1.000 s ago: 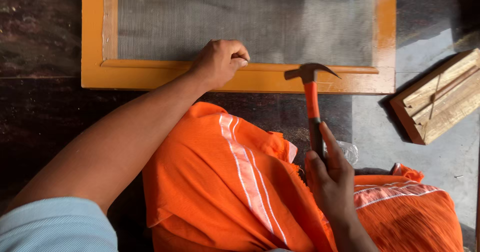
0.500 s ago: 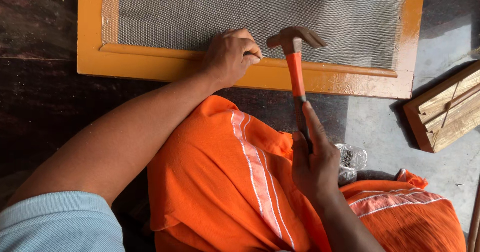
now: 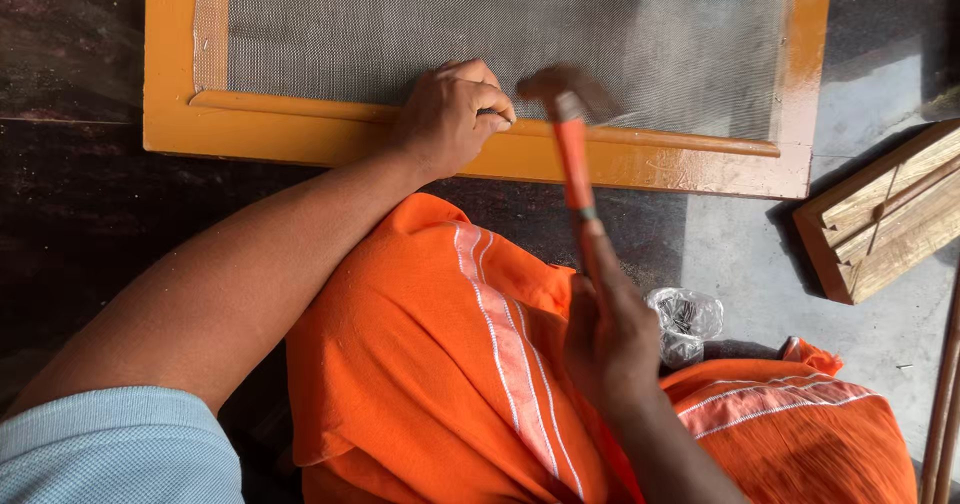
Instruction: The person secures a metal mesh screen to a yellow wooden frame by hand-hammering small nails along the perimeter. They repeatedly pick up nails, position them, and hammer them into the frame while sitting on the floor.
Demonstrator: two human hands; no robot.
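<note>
So here a hammer (image 3: 575, 154) with an orange handle is gripped low on the shaft by the right hand (image 3: 610, 339), fingers wrapped tight around it. The head is blurred just above the lower rail of an orange-painted wooden frame (image 3: 330, 139), right beside the left hand (image 3: 450, 114). That hand is curled narrow, fingertips pinched together on the rail where the grey mesh (image 3: 500, 24) meets a thin wooden strip. Something small seems to be pinched there, probably a nail, but it can't be made out.

The frame is laid flat on the floor straight ahead of both hands. A small clear plastic bag of what look like nails (image 3: 685, 324) is kept just to the right of the hammer hand, and some bare wooden pieces (image 3: 880, 214) are further out on that side. Orange cloth (image 3: 450, 364) is draped over the lap beneath both arms.

As for doing this bit well: light taps should be used first while the pinching fingers are that close to the head, and the face should be brought down square so nothing gets bent or skids into the mesh. Fingers are best pulled away once the nail stands alone. The strip should be kept pressed flat so the mesh stays taut under it.
</note>
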